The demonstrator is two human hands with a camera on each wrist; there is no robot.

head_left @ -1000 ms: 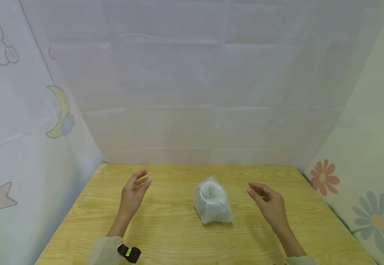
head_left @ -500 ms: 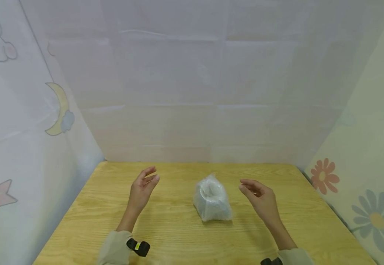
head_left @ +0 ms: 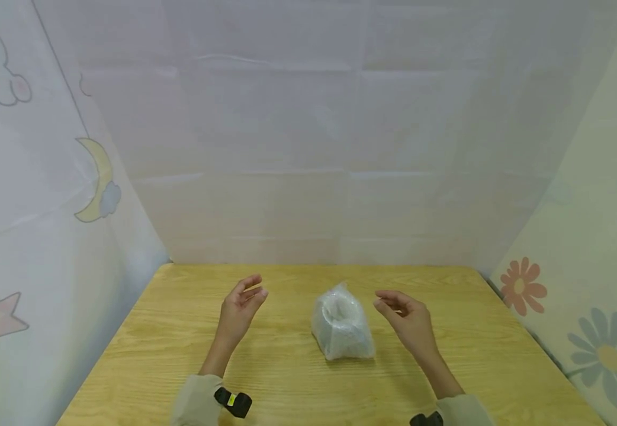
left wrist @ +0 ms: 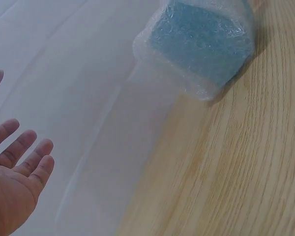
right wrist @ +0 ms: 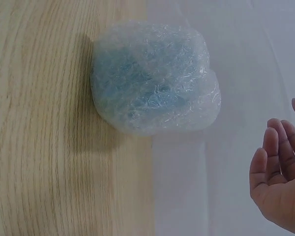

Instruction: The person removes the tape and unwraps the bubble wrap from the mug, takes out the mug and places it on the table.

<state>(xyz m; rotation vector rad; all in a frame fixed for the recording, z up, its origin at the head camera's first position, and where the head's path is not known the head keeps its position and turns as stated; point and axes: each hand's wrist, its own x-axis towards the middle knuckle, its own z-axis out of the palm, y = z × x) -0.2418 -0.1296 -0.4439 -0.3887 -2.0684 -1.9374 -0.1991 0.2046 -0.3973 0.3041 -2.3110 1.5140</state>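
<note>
A bundle in clear bubble wrap [head_left: 341, 325] stands on the wooden table, a hollow showing in its top. Through the wrap, both wrist views show something blue-green inside; its kind is hidden. To the left of the bundle hovers my left hand [head_left: 241, 307], its fingers loosely bent and apart from the wrap. My right hand [head_left: 407, 319] is on the other side, nearer to the bundle, thumb and fingers curved gently with nothing between them. The left wrist view shows the left fingers [left wrist: 24, 147] spread; in the right wrist view the right fingers [right wrist: 275, 152] are relaxed.
The wooden table [head_left: 154, 355] ends at a pale hanging sheet [head_left: 308, 195] at the back. Printed cloths with a moon [head_left: 97, 177] on the left and flowers [head_left: 609, 355] on the right close in the sides. Black wrist cameras sit by both sleeves.
Both hands have moved inward toward the wrapped bundle, the left hand going right and the right hand going left. The bundle stays in place.
</note>
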